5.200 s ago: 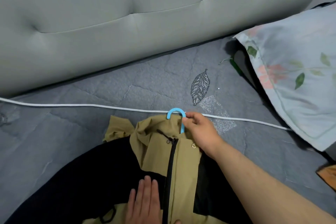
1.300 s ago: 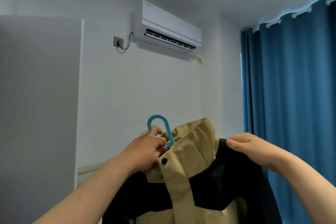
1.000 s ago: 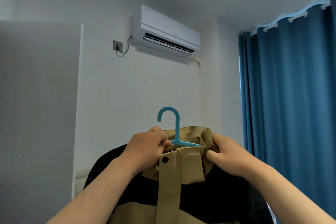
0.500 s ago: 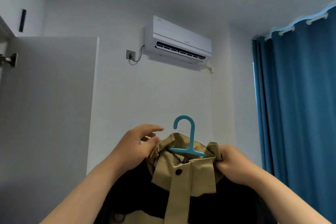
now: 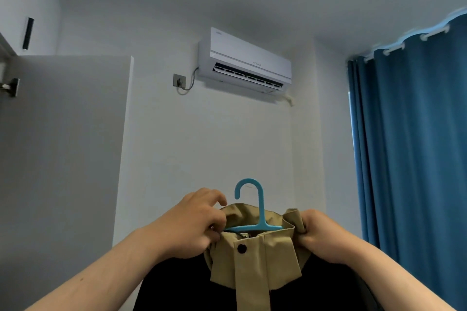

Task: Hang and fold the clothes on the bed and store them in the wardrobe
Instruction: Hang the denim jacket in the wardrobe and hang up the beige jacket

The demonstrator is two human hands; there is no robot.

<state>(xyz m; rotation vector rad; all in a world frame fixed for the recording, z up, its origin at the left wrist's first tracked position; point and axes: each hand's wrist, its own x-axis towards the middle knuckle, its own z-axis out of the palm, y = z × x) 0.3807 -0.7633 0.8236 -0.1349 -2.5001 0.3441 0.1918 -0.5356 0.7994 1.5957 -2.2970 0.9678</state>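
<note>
A khaki and black jacket (image 5: pixel 255 265) hangs on a blue plastic hanger (image 5: pixel 260 209), held up in front of me at the bottom middle of the view. My left hand (image 5: pixel 192 225) pinches the left side of the khaki collar by the hanger's arm. My right hand (image 5: pixel 321 233) grips the collar's right side. The hook stands upright above the collar. An open grey wardrobe door (image 5: pixel 63 159) fills the left side; the wardrobe's inside is out of view.
A white air conditioner (image 5: pixel 245 63) hangs high on the white wall, with a socket (image 5: pixel 178 81) to its left. Blue curtains (image 5: pixel 414 146) cover the right side. A door hinge (image 5: pixel 11 87) shows at the far left edge.
My left hand, with fingers loose half a second ago, has closed on the collar's left side. The hanger and jacket have shifted slightly right. Five seconds ago the jacket lay on the bed.
</note>
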